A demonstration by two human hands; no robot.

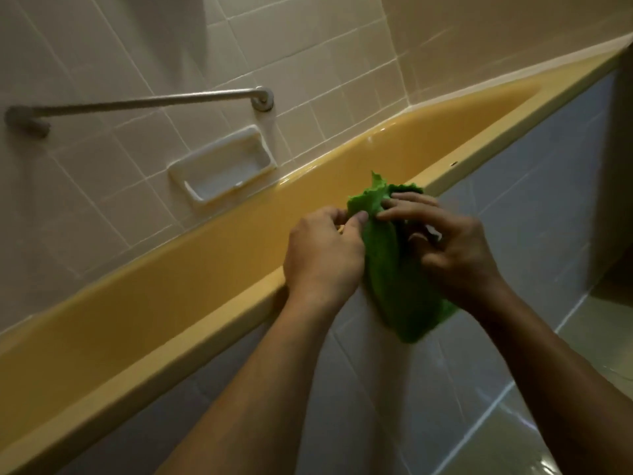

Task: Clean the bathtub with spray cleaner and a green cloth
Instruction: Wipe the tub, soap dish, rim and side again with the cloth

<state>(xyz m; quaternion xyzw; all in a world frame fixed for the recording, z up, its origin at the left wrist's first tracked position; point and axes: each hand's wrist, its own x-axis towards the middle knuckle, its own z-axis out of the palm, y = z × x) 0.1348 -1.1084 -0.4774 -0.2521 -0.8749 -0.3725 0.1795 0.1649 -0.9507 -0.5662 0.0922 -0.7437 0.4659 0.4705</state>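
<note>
**Kid:** Where is the green cloth?

**Friend:** The green cloth [394, 275] is up in the air between both hands, just over the near edge of the yellow bathtub [154, 303]. Its bottom end hangs down in front of the grey side panel [534, 186].

**Kid:** What is the left hand doing?

**Friend:** The left hand [323, 248] pinches the cloth's left side with thumb and fingers.

**Kid:** And the right hand?

**Friend:** The right hand [455, 248] has bent fingers on the cloth's right side and holds it too.

**Kid:** What is on the wall?

**Friend:** A white soap dish [222, 166], and above it a grey grab bar [137, 102].
</note>
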